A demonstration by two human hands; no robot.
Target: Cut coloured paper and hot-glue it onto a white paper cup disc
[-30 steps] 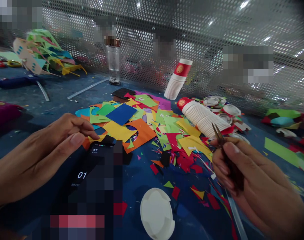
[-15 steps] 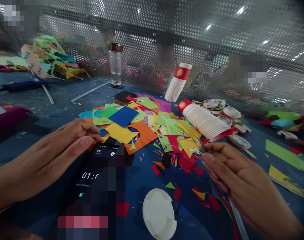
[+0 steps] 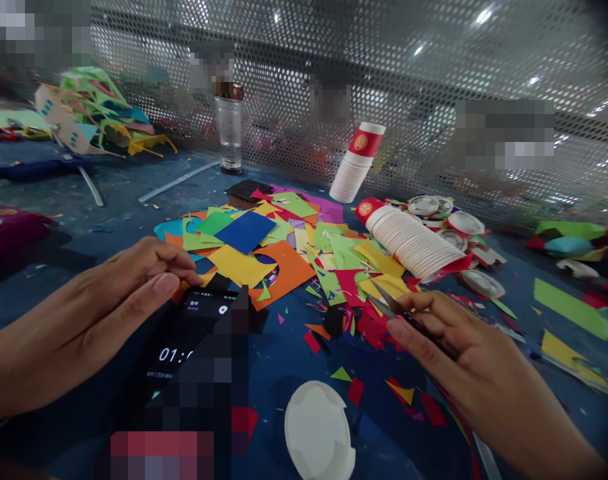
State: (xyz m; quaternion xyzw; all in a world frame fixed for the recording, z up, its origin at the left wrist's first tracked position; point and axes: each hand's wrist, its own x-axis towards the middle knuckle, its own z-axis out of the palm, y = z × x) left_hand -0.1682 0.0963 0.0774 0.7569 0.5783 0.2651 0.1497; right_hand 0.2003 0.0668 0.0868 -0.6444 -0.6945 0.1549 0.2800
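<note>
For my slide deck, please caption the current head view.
Right hand holding a slim, two-pronged metal tool near colourful angular paper scraps; left hand beside a black rectangular phone.

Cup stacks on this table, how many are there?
2: one stack near the mesh, the other stack lying on its side, right of the paper pile. More may be hidden.

Pointed tool (image 3: 393, 305): grey at the tips. Phone (image 3: 184, 333): black screen, white digits. Paper disc (image 3: 317, 430): plain white. Sheets in the scrap pile: one deep blue sheet (image 3: 246, 232), one yellow sheet (image 3: 240, 265), one orange sheet (image 3: 291, 270). Both paper-cup stacks, rear stack (image 3: 355, 163) and front stack (image 3: 409, 240): white, red at the far end, gold round emblem. Tabletop (image 3: 274, 360): blue, pale-flecked. Glue gun (image 3: 37, 168): dark blue. Bottle cap (image 3: 229, 91): brown. Metal screen (image 3: 284, 87): silver-grey, patterned with round holes.
</note>
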